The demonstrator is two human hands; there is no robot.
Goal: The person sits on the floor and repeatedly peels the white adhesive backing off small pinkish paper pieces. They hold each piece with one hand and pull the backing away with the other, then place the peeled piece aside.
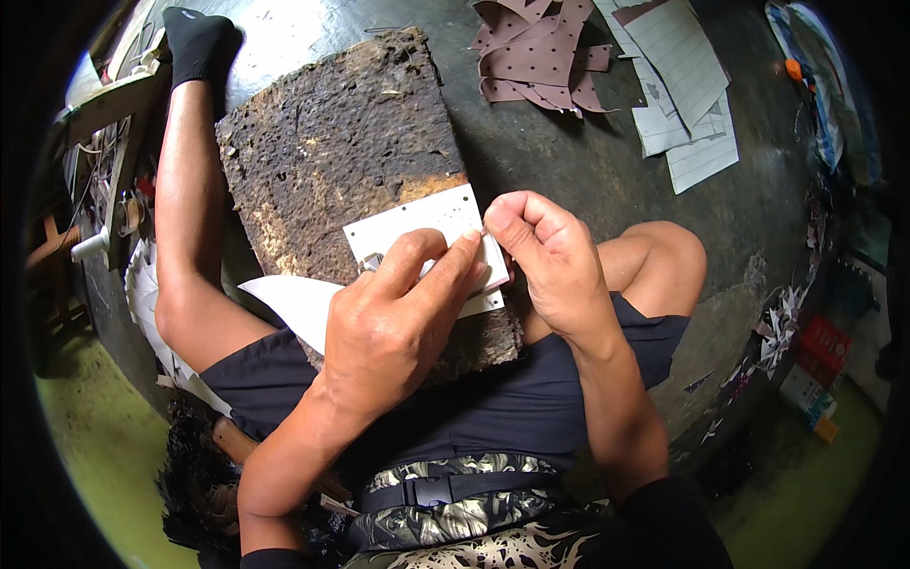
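Both our hands close on the same white card piece (431, 228), which lies flat on a rough, pitted brown work board (336, 142) resting across our lap. Our left hand (393, 327) covers the lower half of the card, fingers curled down over it and the index finger stretched toward the card's right edge; a small metal tool (372, 261) shows just beyond the knuckles, but we cannot tell how it is held. Our right hand (550, 261) meets the left at that right edge, thumb and bent forefinger pinched together on the card's corner. The fingertips of the two hands touch or nearly touch there.

A second white sheet with a curved, pointed outline (294, 303) pokes out from under our left hand, on the left side of the board. We sit on a dark grey floor (569, 161), our left leg stretched out beside the board with a black sock (196, 43) on the foot, our right knee (664, 261) bent just beyond our right hand.

Well apart from the hands, at the far side of the floor, lies a heap of reddish-brown cut pieces with rows of small holes (540, 52), and beside it a stack of white paper patterns (682, 85).
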